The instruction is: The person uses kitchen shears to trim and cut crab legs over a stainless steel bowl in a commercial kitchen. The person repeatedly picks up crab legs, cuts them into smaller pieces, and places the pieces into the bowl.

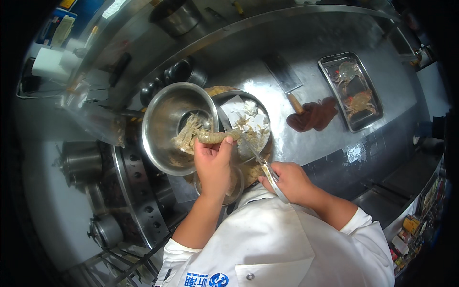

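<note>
My left hand [213, 168] pinches a mantis shrimp [213, 137], which lies sideways across the rims of two metal bowls. In my right hand [294, 179] are kitchen scissors [266, 171], their blades pointing at the shrimp's right end; whether they touch it I cannot tell. More mantis shrimp [186, 132] lie in the deep steel bowl [147, 125] on the left. The shallower metal bowl [267, 111] on the right holds shell scraps [255, 133], white paper and a crumpled white wad [250, 107]. A round container [237, 184] is partly hidden under my left wrist.
A round wooden board [222, 89] shows beneath the bowls. On the steel counter lie a cleaver [287, 77], a brown cloth [312, 116] at its handle, and a metal tray [377, 104] with two crabs [360, 102]. Pots [80, 163] and a stove front [140, 190] stand left.
</note>
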{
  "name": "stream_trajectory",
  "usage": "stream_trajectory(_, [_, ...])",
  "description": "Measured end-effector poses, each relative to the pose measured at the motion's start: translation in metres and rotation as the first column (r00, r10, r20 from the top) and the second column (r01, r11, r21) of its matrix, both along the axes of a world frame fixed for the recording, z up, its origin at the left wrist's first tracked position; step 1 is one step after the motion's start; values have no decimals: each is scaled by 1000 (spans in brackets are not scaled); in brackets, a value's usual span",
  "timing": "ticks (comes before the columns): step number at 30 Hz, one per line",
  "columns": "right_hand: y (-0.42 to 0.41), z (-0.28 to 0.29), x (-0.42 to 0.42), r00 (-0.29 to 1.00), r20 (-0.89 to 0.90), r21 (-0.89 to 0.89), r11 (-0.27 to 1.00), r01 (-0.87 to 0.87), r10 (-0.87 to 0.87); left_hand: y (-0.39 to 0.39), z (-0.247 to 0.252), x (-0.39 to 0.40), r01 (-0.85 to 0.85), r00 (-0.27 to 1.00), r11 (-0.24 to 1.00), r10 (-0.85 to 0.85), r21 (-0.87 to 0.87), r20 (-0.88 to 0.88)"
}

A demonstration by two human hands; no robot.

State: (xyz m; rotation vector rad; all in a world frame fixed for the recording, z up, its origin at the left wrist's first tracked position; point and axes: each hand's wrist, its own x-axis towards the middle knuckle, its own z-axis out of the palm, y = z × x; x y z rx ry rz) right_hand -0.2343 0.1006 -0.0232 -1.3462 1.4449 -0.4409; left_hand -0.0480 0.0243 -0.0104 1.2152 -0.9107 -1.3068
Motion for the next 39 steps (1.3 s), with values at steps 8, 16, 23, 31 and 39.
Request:
stream_trajectory(8, [9, -23, -4, 999, 32, 121, 992, -26, 23, 5, -18, 9, 28, 999, 998, -29, 51, 21])
stream_trajectory(16, [7, -11, -26, 998, -33, -48, 997, 53, -55, 9, 1, 29, 224, 959, 974, -224, -20, -171])
stream_trajectory(23, [-11, 19, -33, 982, -183, -509, 850, -139, 52, 7, 12, 31, 325, 912, 935, -349, -139, -215])
stream_trajectory(31, [-14, 26, -29, 974, -221, -575, 799, -177, 57, 6, 16, 29, 339, 889, 922, -379, -189, -255])
stream_trajectory(39, [-14, 24, -25, 977, -213, -627, 764, -152, 19, 5, 14, 24, 345, 864, 930, -367, -126, -344])
